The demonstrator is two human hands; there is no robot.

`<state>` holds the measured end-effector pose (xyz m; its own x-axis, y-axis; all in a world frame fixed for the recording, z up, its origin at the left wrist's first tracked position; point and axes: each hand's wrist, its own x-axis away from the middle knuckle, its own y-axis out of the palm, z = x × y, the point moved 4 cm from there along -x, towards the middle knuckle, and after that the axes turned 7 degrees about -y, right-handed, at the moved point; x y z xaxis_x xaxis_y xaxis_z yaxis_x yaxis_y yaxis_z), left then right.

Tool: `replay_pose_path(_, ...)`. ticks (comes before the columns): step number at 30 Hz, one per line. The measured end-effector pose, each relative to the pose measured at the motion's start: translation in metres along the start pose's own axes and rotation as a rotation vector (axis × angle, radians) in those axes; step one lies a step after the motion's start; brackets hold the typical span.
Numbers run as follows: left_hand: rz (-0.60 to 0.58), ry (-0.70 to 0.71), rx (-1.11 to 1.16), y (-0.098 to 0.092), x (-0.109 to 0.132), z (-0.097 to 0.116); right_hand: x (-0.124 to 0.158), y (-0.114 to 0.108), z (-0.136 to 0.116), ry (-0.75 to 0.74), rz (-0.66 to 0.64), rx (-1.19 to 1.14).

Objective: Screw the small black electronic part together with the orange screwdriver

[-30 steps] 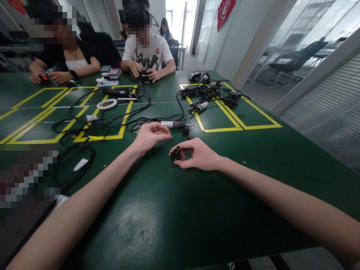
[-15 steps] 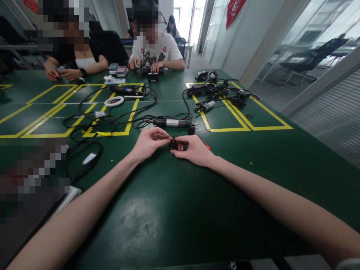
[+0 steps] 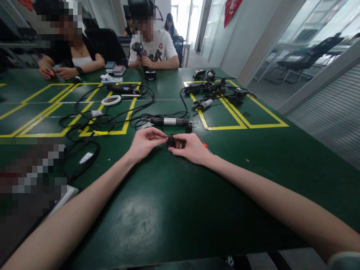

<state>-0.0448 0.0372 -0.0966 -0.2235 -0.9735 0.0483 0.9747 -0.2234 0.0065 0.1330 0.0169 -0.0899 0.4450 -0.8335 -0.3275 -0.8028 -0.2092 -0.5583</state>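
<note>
Both my hands meet over the green table around a small black cylindrical part (image 3: 171, 142) with a narrow metal-looking top. My right hand (image 3: 191, 148) grips it from the right between thumb and fingers. From the other side, my left hand (image 3: 147, 143) is pinched closed, its fingertips at the part's upper left. Just beyond lies a black and silver pen-shaped power tool (image 3: 170, 121) with a cord and a thin tip pointing right. A second small black part (image 3: 188, 127) stands near that tip. Behind my right hand peeks a thin orange-ended item (image 3: 205, 145), mostly hidden.
Loose black cables (image 3: 84, 123) loop across the left. Another corded tool (image 3: 120, 89) and a white ring (image 3: 111, 100) lie farther back. Cables and a silver tool (image 3: 206, 104) lie at the right among yellow tape. Across the table, one person holds a drill (image 3: 137, 48); another handles a small item.
The person across the table has raised the drill from the tabletop. My hands keep nearly the same hold on the small black part; the whole view has shifted slightly.
</note>
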Motion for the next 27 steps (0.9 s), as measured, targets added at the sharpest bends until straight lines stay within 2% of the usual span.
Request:
replay_pose_path(9, 0.033, 0.123, -0.088, 0.0027, 0.0026, 0.0044, 0.001, 0.0011, 0.0007, 0.021, 0.032, 0.014)
replay_pose_path(27, 0.008, 0.072, -0.056, 0.0056, -0.0024, -0.0005, 0.0017, 0.0027, 0.0033, 0.013, 0.06, -0.001)
